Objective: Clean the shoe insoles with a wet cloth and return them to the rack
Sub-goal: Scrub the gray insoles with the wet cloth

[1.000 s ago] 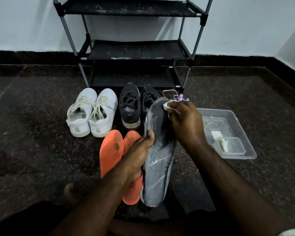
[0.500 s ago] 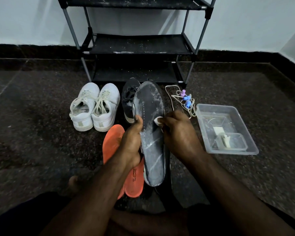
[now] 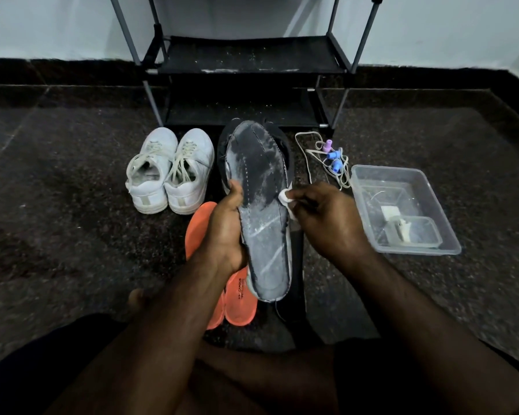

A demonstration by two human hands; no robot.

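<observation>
Head view, from near to far, with the grey insole [image 3: 262, 211] as the landmark. The left hand [image 3: 226, 232] grips the insole at its left edge, the thumb lying on the top face and the fingers curled behind it. The right hand [image 3: 324, 218] is at the right edge of the insole, its fingers pinching a small white cloth [image 3: 286, 199] that touches the rim about half way up.

Compared with one second ago, the cloth has come down from the toe end to the middle of the right edge, and the insole is now turned more upright, facing the camera. White streaks remain on the lower half, so I judge the wiping is in progress and the heel part is not yet clean.

Just under and left of the insole lie two orange insoles [image 3: 240, 298] on the floor, apparently waiting. Farther left stand the white sneakers [image 3: 171, 172]. Behind the insole a dark shoe [image 3: 283, 145] shows partly. To the right are laces with coloured tips [image 3: 330, 154] and a clear tub [image 3: 402, 211]. Beyond the insole stands the rack [image 3: 252, 58], with no insole on the shelves in view.
</observation>
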